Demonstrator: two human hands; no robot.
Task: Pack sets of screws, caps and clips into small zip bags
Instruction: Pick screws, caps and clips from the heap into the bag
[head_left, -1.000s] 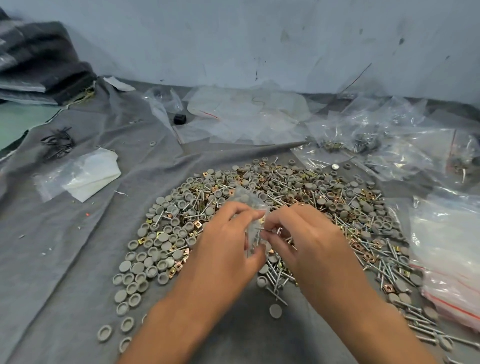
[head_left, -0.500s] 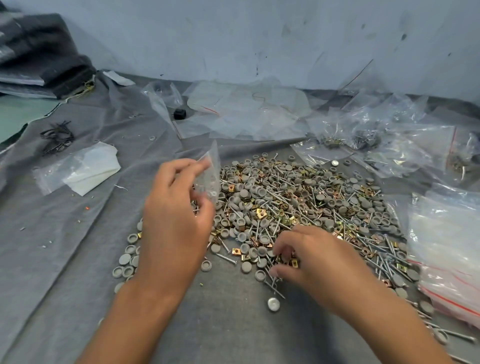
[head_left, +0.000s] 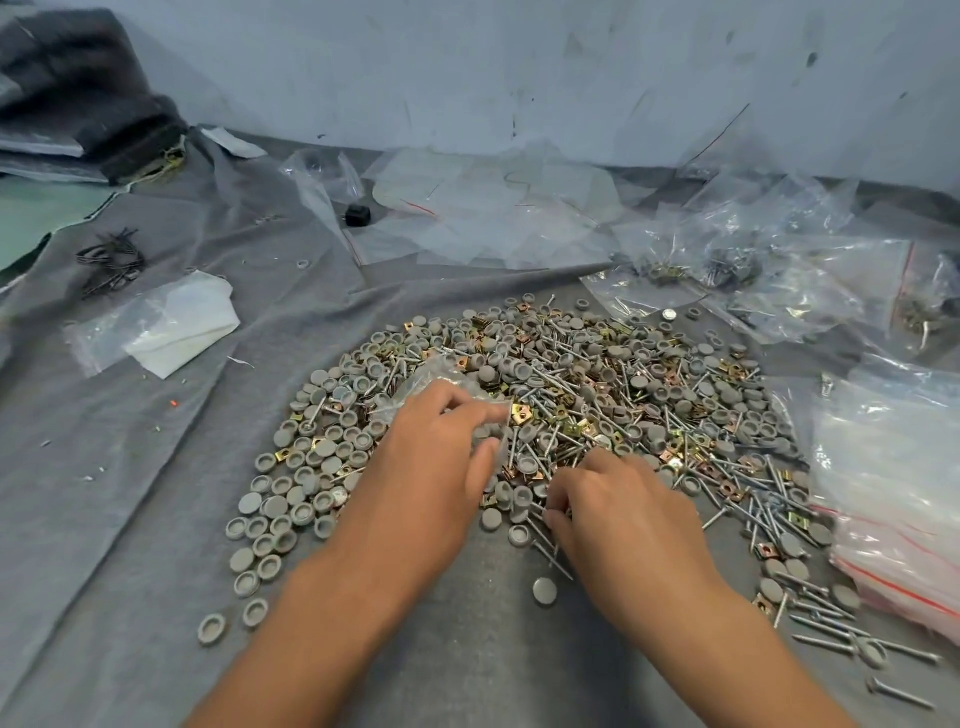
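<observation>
Grey cloth-covered desk (head_left: 130, 519); filled zip bags (head_left: 753, 291) far right. Left hand (head_left: 436, 467) grip pinching small clear bag (head_left: 441, 384); right hand (head_left: 623, 514) grip pinching screws (head_left: 550, 551) beside it.

A broad heap of grey round caps (head_left: 291, 506), silver screws (head_left: 550, 551) and brass-coloured square clips (head_left: 519, 413) is spread over the middle of the grey cloth (head_left: 130, 519). A small clear zip bag (head_left: 441, 376), crumpled, lies on the heap's left part, pinched in the left hand (head_left: 436, 467).
</observation>
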